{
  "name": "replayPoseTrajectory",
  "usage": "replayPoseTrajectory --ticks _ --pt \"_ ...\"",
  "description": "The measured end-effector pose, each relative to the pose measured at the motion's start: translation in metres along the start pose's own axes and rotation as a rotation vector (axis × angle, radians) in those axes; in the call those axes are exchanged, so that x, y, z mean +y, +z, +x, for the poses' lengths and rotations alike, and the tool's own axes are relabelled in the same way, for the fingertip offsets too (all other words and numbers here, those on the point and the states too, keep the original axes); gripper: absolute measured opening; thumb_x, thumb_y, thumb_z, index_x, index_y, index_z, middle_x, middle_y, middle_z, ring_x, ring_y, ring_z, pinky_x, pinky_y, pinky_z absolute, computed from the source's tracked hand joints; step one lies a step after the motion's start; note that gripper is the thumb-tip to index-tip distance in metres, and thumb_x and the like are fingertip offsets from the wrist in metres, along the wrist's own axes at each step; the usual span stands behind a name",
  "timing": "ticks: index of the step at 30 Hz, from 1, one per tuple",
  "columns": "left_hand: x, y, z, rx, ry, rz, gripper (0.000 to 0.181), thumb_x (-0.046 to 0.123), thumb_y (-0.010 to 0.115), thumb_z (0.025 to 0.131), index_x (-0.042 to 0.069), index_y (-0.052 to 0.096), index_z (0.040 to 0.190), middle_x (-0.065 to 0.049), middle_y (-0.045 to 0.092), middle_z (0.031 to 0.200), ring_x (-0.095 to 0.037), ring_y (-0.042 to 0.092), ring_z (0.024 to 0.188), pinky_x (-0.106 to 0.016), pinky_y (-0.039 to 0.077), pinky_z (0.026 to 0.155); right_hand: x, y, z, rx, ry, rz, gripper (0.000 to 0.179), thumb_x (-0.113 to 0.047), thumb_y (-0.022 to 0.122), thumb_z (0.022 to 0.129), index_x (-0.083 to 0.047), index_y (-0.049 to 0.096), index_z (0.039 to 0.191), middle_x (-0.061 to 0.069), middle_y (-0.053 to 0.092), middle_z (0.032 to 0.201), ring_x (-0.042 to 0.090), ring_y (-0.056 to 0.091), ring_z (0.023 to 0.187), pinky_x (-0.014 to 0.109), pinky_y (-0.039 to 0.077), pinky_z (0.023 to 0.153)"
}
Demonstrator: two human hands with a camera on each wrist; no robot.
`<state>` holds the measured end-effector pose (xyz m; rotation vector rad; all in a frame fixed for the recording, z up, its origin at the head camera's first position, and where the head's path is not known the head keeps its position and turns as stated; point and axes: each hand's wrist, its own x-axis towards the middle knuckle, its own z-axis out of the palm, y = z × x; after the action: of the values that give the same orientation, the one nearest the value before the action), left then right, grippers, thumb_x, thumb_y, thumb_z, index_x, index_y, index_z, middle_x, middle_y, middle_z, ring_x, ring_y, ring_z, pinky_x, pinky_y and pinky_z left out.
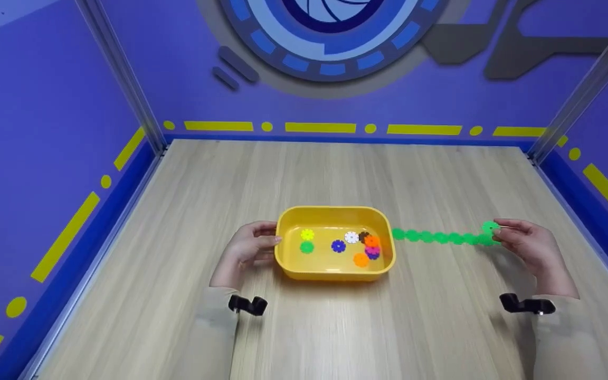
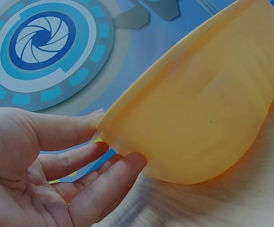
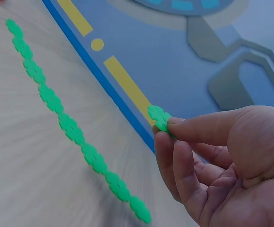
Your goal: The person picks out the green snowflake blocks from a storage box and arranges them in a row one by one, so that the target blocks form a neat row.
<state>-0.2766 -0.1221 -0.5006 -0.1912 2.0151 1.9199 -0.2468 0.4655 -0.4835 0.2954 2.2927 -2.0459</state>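
A yellow plastic basin (image 1: 335,274) stands on the table. At its left end my left hand (image 1: 248,245) holds the rim, thumb at the edge and fingers against the outer wall (image 2: 189,118). My right hand (image 1: 531,250) pinches a green notched disc (image 3: 159,117) between thumb and fingertips, raised off the table; whether it is one disc or more I cannot tell. Below and left of that hand lies a chain of several joined green discs (image 1: 441,238), stretching toward the basin's right side. In the right wrist view, the chain (image 3: 71,127) looks apart from the held piece.
Inside the basin are loose discs: yellow (image 1: 307,234), green (image 1: 307,247), blue (image 1: 338,246), white (image 1: 351,237), orange (image 1: 361,259) and others clustered at the right. Purple-blue panels (image 1: 335,111) wall the table (image 1: 309,174) at the back and sides.
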Motion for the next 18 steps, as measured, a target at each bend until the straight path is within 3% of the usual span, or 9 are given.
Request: replayPoseTrajectory --ticks 5,11,18 --pt "0.001 0.000 0.000 0.001 -0.007 -0.006 0.050 0.002 0.071 0.094 0.002 0.057 0.143 -0.021 0.062 0.136 -0.018 0.072 0.089 -0.036 0.066 0.077 0.005 -0.013 0.003 0.068 0.034 0.076 0.019 -0.012 0.074 0.095 -0.030 0.077 0.098 -0.014 0.076 0.084 0.000 0.070 0.077 0.013 0.057 0.070" --pt "0.002 0.000 -0.001 0.001 -0.005 -0.008 0.050 0.002 0.071 0.094 0.002 0.057 0.142 -0.021 0.062 0.136 -0.018 0.072 0.088 -0.036 0.066 0.075 0.013 -0.026 0.006 0.143 0.112 0.075 0.019 -0.012 0.072 0.096 -0.031 0.077 0.094 -0.012 0.075 0.080 0.002 0.067 0.073 0.016 0.057 0.066" --pt "0.001 0.001 -0.001 -0.010 0.017 -0.015 0.049 0.000 0.070 0.094 0.001 0.057 0.142 -0.022 0.062 0.135 -0.018 0.072 0.089 -0.035 0.066 0.076 0.018 -0.034 0.011 0.240 0.185 -0.058 0.029 -0.008 0.065 0.098 -0.034 0.072 0.087 -0.018 0.069 0.074 0.001 0.066 0.069 0.014 0.059 0.066"
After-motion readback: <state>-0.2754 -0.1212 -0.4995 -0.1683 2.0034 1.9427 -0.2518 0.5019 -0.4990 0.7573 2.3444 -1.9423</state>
